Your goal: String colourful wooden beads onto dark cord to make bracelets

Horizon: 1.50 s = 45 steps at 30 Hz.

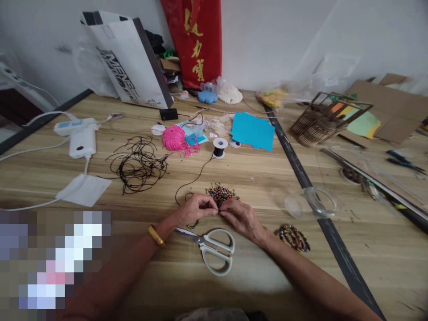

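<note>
My left hand (198,209) is closed in a pinch, its fingertips meeting those of my right hand (241,216), also pinched. Between them is a tiny dark item, probably a bead on the cord; its detail is too small to tell. Black cord (195,180) runs from a spool (219,147) down to behind my left hand. Below that hand lies a short string of coloured beads (193,225). Just beyond both hands is a pile of loose multicoloured beads (221,192). White-handled scissors (214,252) rest nearer to me, blades pointing left.
Finished-looking bead bracelets (293,237) lie right of my forearm, near a clear round container (321,201). Tangled black cord (138,165) and pink yarn (174,137) are at left. Blue sheets (253,131), a wooden basket (314,127), pliers (404,160) and a power strip (82,138) stand around.
</note>
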Each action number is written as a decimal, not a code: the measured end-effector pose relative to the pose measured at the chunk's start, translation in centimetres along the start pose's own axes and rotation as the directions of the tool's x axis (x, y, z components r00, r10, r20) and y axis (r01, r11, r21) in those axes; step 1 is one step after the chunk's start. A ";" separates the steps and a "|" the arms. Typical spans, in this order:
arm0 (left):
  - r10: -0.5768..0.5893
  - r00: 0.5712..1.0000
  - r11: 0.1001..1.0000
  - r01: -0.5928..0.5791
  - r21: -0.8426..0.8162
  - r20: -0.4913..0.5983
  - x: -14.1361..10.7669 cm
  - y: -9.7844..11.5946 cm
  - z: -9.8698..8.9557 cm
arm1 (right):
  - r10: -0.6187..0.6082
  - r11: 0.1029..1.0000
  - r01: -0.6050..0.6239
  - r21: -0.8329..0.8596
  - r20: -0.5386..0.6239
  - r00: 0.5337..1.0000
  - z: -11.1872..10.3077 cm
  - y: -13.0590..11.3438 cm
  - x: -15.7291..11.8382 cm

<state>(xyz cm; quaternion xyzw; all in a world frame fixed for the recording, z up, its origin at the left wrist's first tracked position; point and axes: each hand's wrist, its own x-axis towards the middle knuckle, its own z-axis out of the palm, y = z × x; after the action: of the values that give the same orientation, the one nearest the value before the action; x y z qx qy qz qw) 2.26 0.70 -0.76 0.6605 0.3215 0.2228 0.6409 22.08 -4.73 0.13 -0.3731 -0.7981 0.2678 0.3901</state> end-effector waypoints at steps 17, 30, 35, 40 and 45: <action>-0.002 1.000 0.999 0.002 0.038 0.023 -0.1 -0.1 -0.1 | 0.014 1.000 -0.014 0.003 -0.008 1.000 0.3 0.4 -0.3; -0.003 0.999 0.999 0.002 0.044 0.032 -0.1 -0.1 0.0 | -0.007 1.000 0.006 0.023 0.024 1.000 0.1 0.0 -0.1; -0.013 1.000 0.999 0.012 0.045 0.027 0.0 -0.1 0.0 | -0.030 0.999 0.029 0.031 0.019 0.999 0.0 0.1 -0.1; -0.019 0.999 0.999 0.018 0.038 0.026 0.0 0.1 0.0 | -0.046 0.999 0.046 0.029 0.017 0.999 0.0 0.1 -0.2; -0.034 0.999 0.998 0.032 0.046 0.034 -0.1 0.5 0.0 | -0.042 0.998 0.041 0.042 0.020 0.999 0.0 0.0 -0.1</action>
<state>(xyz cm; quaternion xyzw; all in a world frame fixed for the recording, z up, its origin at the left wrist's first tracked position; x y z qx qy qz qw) 2.25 0.63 -0.28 0.6732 0.3261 0.1935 0.6348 22.12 -4.81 0.14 -0.3456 -0.8038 0.2803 0.3949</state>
